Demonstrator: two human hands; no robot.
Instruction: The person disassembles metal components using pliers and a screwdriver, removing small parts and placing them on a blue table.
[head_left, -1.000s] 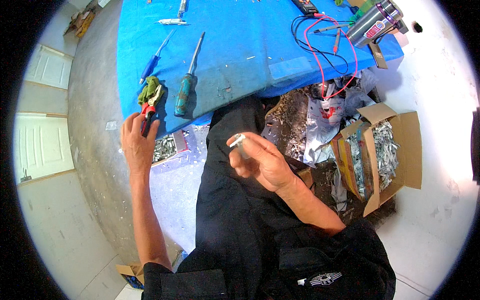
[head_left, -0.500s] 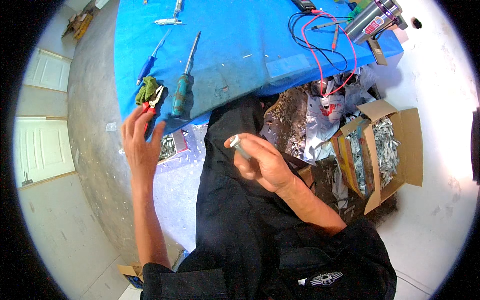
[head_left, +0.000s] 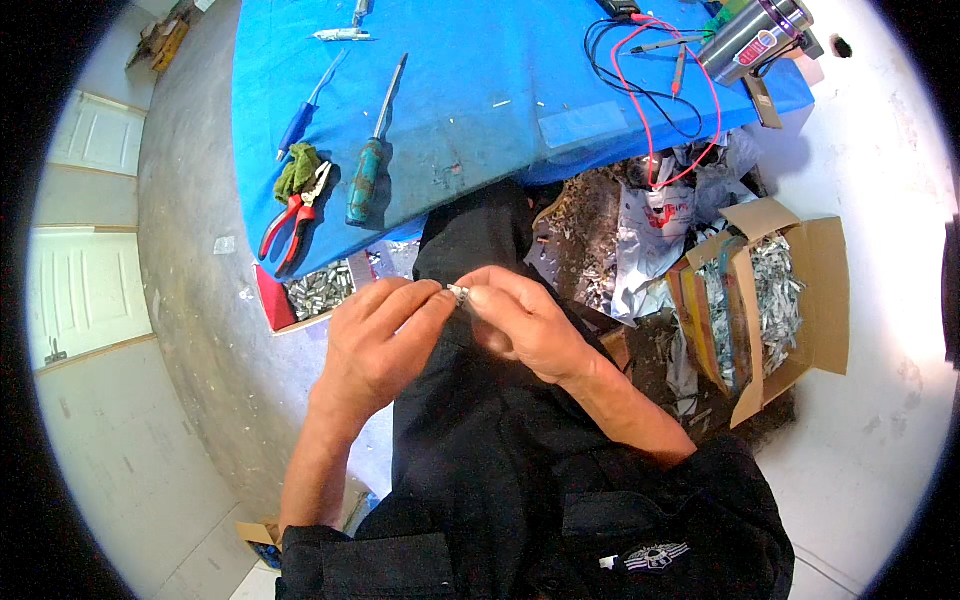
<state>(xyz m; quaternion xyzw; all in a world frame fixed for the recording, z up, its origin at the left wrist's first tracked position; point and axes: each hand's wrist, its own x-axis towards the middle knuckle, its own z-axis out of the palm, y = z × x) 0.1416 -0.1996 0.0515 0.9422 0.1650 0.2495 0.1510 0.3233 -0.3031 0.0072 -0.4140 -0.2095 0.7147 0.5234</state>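
Observation:
In front of my lap, both hands meet at a small whitish-silver cylindrical piece point(head_left: 459, 292). My right hand point(head_left: 525, 325) is closed around it, covering most of its body. The fingers of my left hand point(head_left: 375, 335) are pinched at its upper end. What exactly the piece is, I cannot make out. Pliers with red and black handles point(head_left: 293, 222) lie on the near left corner of the blue table cover point(head_left: 470, 100), jaws beside a crumpled green cloth point(head_left: 296, 172). A large teal-handled screwdriver point(head_left: 368, 185) rests to their right, and a slimmer blue-handled screwdriver point(head_left: 297, 128) farther left.
Below the table's corner stands an open red-and-white box of small metal cylinders point(head_left: 322, 290). An open cardboard box point(head_left: 825, 300) of silvery scraps is at the right. Red and black test leads point(head_left: 650, 100) and a steel flask point(head_left: 752, 40) occupy the table's far right.
My left hand has left the pliers on the table and moved right and nearer, its spread fingers now pinched at the small piece. My right hand has stayed nearly in place.

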